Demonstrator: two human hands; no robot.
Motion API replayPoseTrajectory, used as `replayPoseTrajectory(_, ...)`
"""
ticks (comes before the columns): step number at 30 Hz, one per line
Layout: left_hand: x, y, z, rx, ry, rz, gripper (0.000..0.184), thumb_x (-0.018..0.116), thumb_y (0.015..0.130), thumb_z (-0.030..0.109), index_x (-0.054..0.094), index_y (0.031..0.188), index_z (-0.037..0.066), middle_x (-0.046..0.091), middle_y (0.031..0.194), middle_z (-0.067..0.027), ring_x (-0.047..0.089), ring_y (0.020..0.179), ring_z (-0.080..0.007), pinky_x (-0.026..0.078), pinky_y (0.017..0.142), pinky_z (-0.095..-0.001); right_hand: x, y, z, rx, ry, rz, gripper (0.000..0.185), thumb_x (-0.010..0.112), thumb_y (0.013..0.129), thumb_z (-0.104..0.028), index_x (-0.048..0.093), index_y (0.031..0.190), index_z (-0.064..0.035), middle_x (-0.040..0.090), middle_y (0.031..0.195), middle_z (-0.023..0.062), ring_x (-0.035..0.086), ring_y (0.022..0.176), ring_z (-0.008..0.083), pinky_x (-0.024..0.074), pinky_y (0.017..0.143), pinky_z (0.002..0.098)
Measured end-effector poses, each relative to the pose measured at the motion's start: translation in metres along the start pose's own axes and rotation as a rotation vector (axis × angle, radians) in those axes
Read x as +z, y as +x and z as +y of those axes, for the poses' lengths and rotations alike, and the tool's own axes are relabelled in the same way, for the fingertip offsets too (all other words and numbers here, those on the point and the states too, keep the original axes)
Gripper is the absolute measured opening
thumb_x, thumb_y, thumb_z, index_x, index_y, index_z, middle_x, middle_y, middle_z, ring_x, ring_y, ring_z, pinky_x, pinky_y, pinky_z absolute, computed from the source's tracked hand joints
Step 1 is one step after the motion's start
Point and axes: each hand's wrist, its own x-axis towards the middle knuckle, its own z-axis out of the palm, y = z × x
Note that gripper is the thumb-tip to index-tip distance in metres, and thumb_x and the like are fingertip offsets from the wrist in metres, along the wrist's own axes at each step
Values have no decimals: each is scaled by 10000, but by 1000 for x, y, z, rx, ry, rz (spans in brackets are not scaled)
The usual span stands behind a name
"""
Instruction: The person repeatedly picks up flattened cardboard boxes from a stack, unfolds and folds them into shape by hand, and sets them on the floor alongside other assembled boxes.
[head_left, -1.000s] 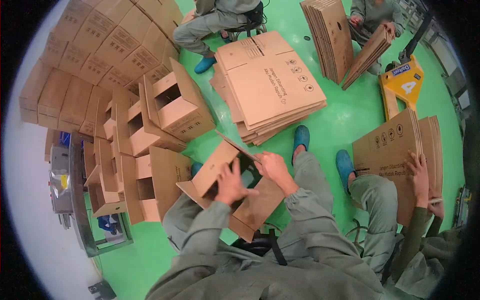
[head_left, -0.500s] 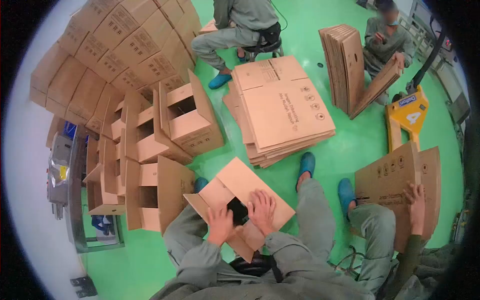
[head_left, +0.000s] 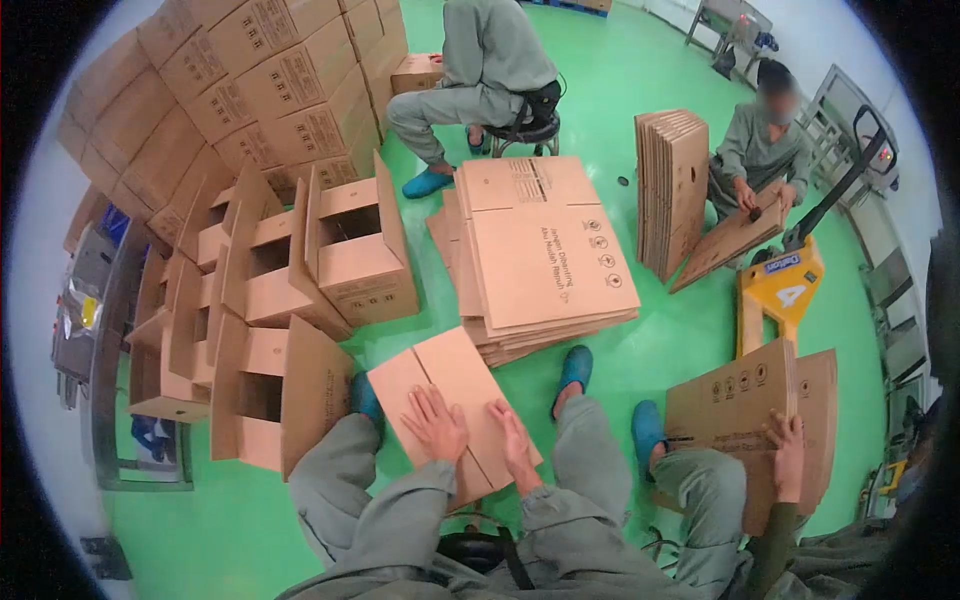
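Observation:
A cardboard box rests between my knees, its top flaps folded down with a seam running between them. My left hand lies flat on the top beside the seam, fingers stretched out. Along the right edge of the same box is my right hand, its fingers straight and pressed flat against the flap. The inside of the box is hidden.
Open boxes stand at my left, below a wall of closed boxes. Flattened cartons are piled ahead. A co-worker's hand holds cartons at right, near a yellow pallet jack. Two other people sit farther off.
The box's open flaps have been folded down, covering the dark opening. My left hand has moved onto the top, and my right hand to the right edge. The far-right co-worker's carton is lower.

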Motion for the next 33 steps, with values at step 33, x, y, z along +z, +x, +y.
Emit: replayPoseTrajectory(33, -78, 204, -87, 303, 512, 213, 610, 543, 839, 151, 387, 1429, 150, 221, 1556, -140, 168, 1445, -349, 118, 1119, -637, -62, 114, 30, -43, -562, 828, 523, 605, 916, -241, 390, 1357, -60, 474, 1327, 169, 404, 1250, 357, 361, 1009, 528)
